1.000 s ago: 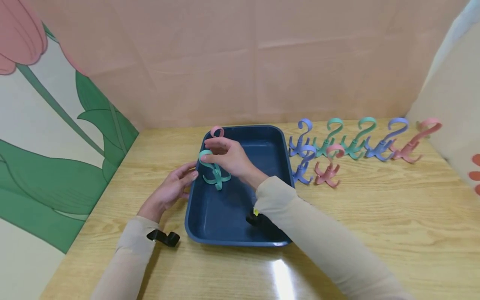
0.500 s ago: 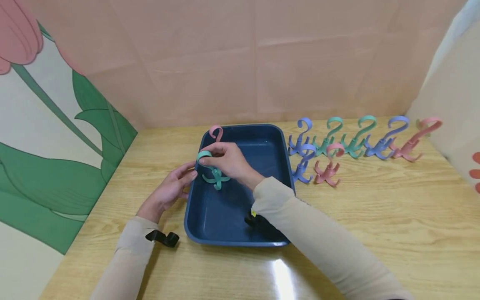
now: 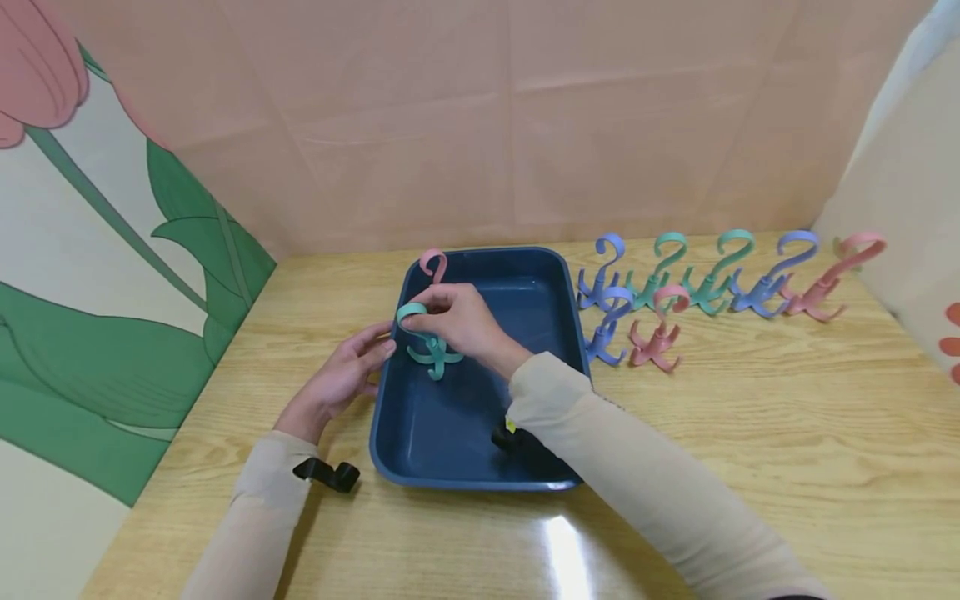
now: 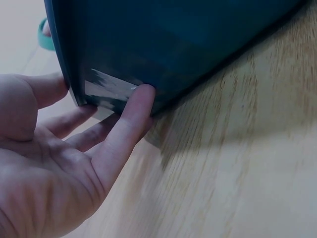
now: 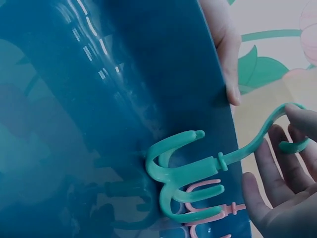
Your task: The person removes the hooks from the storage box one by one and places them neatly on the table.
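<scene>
My right hand [image 3: 465, 321] pinches the curved top of a green four-claw rotating hook [image 3: 435, 354] at the left side of a dark blue tray [image 3: 480, 486]. In the right wrist view, the claws of the green hook [image 5: 185, 173] are over the tray, and its curl sits between my thumb and fingers. Behind it, a pink claw hook [image 3: 433, 262] leans at the back left of the tray, partly hidden by my hand. My left hand [image 3: 341, 379] rests against the tray's left outer wall, thumb at the rim, fingers fairly straight on the side [image 4: 116, 134].
Right of the tray, several hooks stand on the wooden table [image 3: 750, 442]: a blue hook [image 3: 600, 287], green ones, and a pink hook [image 3: 817, 300] in back, with a blue hook [image 3: 606, 337] and pink hook [image 3: 656, 346] in front. A pink cloth [image 3: 510, 125] hangs behind.
My right fingers have drawn together on the green hook's curl, which has turned slightly. The left hand and the tray keep their places.
</scene>
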`<state>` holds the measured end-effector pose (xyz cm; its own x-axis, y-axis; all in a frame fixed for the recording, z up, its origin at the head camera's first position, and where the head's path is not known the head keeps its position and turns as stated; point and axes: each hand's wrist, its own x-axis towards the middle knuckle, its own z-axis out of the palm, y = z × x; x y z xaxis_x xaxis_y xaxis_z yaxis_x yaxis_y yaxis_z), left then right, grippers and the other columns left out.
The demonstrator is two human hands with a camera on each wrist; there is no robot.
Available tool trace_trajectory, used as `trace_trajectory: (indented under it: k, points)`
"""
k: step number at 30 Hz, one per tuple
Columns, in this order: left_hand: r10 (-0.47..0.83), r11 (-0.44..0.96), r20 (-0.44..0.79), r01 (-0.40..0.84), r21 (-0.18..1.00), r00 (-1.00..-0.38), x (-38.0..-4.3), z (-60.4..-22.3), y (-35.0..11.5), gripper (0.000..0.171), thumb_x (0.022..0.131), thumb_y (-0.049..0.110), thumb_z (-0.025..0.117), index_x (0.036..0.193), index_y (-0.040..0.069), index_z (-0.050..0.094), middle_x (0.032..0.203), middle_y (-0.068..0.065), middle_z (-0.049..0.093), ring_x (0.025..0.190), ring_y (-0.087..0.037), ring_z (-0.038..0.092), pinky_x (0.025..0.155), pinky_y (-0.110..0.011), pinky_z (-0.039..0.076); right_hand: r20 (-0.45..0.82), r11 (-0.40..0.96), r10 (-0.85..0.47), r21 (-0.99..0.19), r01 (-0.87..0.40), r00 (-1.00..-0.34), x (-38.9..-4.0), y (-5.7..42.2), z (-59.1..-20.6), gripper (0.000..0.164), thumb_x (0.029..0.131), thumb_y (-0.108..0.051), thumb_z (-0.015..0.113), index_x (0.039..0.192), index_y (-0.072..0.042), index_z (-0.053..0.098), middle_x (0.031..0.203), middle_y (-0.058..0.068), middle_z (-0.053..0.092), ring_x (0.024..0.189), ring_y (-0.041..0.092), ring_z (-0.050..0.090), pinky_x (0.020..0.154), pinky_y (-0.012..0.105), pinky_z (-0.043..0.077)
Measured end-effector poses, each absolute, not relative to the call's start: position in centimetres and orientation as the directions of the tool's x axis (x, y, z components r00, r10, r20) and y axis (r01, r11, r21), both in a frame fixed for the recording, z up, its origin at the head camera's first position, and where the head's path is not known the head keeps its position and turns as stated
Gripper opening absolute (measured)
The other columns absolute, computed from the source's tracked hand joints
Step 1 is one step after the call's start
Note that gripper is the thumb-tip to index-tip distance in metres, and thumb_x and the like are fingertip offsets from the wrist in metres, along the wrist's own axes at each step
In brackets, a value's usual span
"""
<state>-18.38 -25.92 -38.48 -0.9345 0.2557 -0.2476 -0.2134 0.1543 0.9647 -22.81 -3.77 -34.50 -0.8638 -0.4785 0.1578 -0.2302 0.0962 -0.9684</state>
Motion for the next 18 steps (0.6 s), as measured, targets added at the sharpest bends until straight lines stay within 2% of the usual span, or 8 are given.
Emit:
trace_trajectory:
  k: [6,18]
  points:
    - [0.268,0.155,-0.243,-0.207,0.966,-0.932,-18.44,-38.46,-26.02,0.058,0.108,0.034,0.047,0.159,0.014,0.029,0.157,-0.017,0.037,0.139,-0.039,0.041,0.084,-0.047,0.055,0.144,0.135,-0.523,-0.959,-0.249,-0.840,-22.73,-3.73,-34.39,0.021,0.089,-0.014,0.079,0.108,-0.007,0.075,0.096,0.004,0.073,0.088,0.019,0.068,0.081,0.031,0.055]
    - [0.261,0.148,-0.238,-0.205,0.968,-0.936,-18.29,-38.35,-25.82,0.056,0.108,0.031,0.047,0.158,0.013,0.029,0.156,-0.017,0.037,0.137,-0.040,0.043,0.082,-0.046,0.056,0.180,0.130,-0.517,-0.950,-0.284,-0.837,-22.51,-3.49,-34.45,0.021,0.088,-0.018,0.080,0.106,-0.007,0.076,0.096,0.006,0.073,0.086,0.019,0.068,0.079,0.032,0.055]
